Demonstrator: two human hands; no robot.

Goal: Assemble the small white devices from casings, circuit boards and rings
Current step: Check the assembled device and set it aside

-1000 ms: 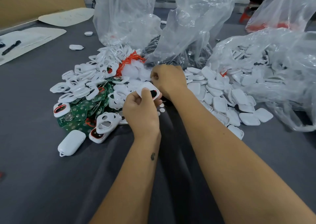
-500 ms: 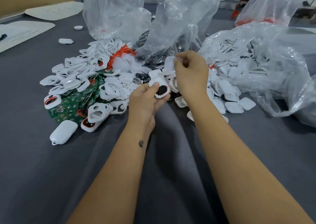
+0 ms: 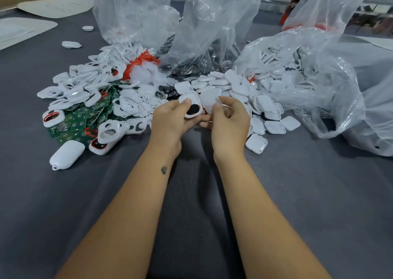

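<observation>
Meanwhile left hand point(image 3: 170, 121) pinches an open casing point(image 3: 190, 106), right hand point(image 3: 229, 123) a lid point(image 3: 209, 100); bag point(image 3: 308, 76) holds lids.

— Are you making out any lettering on the white casings point(image 3: 256, 143) or the green circuit boards point(image 3: 77, 120)?
— No, nothing is reading clearly anywhere; no label or number is showing.

Circuit boards point(image 3: 78, 119) left of casings point(image 3: 238, 87), bags point(image 3: 212, 23) behind.
</observation>
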